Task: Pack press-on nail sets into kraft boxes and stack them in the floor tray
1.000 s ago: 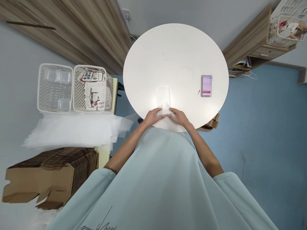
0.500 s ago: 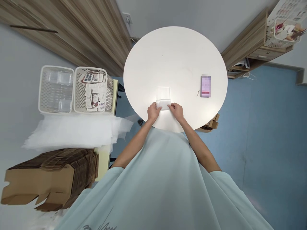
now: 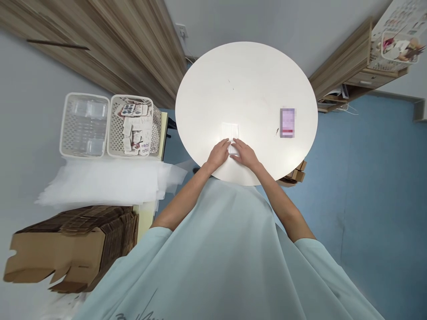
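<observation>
left hand (image 3: 218, 154) and right hand (image 3: 245, 154) rest on a white sheet (image 3: 234, 149), fingers apparently loosely spread.

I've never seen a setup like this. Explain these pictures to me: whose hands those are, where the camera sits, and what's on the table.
There is no machine here: these are a person's own bare hands. One camera, worn on the head, takes every picture, looking forward and down past the pale blue shirt.

On the round white table, the left hand and right hand rest on a thin whitish sheet, one at each side. Whether they grip it or only press it, I can't tell. Toward the table's right side lies a flat rectangular item with a blurred, purplish face.

Off to the person's left are two white baskets, a pile of white sheets and a stack of brown cardboard.
</observation>
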{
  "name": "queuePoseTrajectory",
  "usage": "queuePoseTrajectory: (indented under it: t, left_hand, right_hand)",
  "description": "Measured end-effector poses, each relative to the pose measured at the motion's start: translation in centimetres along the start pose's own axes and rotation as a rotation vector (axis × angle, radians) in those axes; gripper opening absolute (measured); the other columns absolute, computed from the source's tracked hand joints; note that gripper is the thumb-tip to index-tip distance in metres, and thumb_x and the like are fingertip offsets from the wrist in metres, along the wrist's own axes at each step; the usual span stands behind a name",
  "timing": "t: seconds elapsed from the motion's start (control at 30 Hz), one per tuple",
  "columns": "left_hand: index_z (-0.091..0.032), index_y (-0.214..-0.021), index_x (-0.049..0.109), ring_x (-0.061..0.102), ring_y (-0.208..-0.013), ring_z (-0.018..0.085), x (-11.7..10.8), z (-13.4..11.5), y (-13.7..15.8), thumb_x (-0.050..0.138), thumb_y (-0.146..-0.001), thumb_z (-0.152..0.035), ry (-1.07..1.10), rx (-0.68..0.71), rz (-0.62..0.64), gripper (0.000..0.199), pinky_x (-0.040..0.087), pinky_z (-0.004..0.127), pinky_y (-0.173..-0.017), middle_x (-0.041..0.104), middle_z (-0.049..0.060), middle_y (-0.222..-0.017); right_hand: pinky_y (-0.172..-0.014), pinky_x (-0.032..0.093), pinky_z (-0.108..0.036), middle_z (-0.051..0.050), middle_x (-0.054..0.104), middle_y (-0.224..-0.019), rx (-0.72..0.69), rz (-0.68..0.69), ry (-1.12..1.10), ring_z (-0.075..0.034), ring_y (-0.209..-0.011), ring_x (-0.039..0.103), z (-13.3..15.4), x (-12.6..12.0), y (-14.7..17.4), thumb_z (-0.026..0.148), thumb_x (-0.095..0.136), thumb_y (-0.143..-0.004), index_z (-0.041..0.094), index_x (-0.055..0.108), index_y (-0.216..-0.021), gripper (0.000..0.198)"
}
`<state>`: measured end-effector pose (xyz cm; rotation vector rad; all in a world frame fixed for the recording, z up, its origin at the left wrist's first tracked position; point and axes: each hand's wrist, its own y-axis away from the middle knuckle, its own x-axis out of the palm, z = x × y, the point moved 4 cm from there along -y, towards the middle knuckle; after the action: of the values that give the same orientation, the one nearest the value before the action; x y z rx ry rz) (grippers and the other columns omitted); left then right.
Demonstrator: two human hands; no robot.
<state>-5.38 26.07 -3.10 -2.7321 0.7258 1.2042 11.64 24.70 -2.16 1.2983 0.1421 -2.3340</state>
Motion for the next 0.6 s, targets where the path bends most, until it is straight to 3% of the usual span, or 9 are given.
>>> queuePoseTrajectory:
  t: [0.13, 0.27, 0.4, 0.5, 0.6]
  left_hand:
    - [-0.017, -0.153, 0.058, 0.047, -0.157, 0.026, 0.5, -0.2, 3.3, 0.054, -0.102, -0.027, 0.029, 0.005, -0.002, 0.052, 0.033, 0.049, -0.134, 0.052, 0.013, -0.168]
    - [-0.022, -0.157, 0.054, 0.046, -0.159, 0.028, 1.5, -0.1, 6.8, 0.071, -0.097, -0.046, 0.048, -0.005, 0.096, 0.068, 0.025, 0.054, -0.136, 0.048, 0.012, -0.171]
    - [-0.025, -0.157, 0.055, 0.049, -0.157, 0.028, 1.5, 0.2, 7.6, 0.076, -0.095, -0.047, 0.086, -0.060, 0.091, 0.069, 0.025, 0.053, -0.137, 0.051, 0.011, -0.169]
    - [-0.025, -0.147, 0.065, 0.060, -0.145, 0.029, 0.6, 0.4, 6.7, 0.075, -0.096, -0.045, 0.147, -0.143, 0.006, 0.055, 0.032, 0.050, -0.133, 0.066, 0.010, -0.154]
    - [-0.024, -0.127, 0.076, 0.071, -0.124, 0.030, -0.3, 0.8, 5.5, 0.070, -0.100, -0.043, 0.196, -0.259, -0.072, 0.034, 0.050, 0.046, -0.116, 0.079, 0.009, -0.129]
  right_hand:
    - [-0.126, 0.045, -0.053, -0.015, 0.041, -0.174, -0.033, 0.018, 0.003, -0.031, -0.163, 0.039, 0.3, 1.4, 3.5, 0.030, 0.059, -0.107, 0.018, 0.054, -0.157, 0.052]
    - [-0.124, 0.045, -0.053, -0.015, 0.044, -0.173, -0.057, 0.002, -0.003, -0.032, -0.161, 0.041, 1.3, 2.6, 7.0, 0.039, 0.052, -0.111, 0.019, 0.054, -0.157, 0.050]
    - [-0.122, 0.045, -0.050, -0.015, 0.050, -0.169, -0.048, -0.028, -0.018, -0.030, -0.155, 0.051, 1.6, 2.4, 7.9, 0.046, 0.048, -0.114, 0.019, 0.057, -0.154, 0.050]
    - [-0.116, 0.048, -0.047, -0.015, 0.060, -0.161, 0.019, -0.055, -0.043, -0.030, -0.140, 0.064, 1.3, 1.8, 6.7, 0.046, 0.042, -0.116, 0.019, 0.059, -0.151, 0.048]
    - [-0.108, 0.051, -0.046, -0.014, 0.074, -0.142, 0.136, -0.085, -0.057, -0.030, -0.118, 0.073, 0.8, 1.1, 5.1, 0.048, 0.037, -0.117, 0.019, 0.062, -0.145, 0.047]
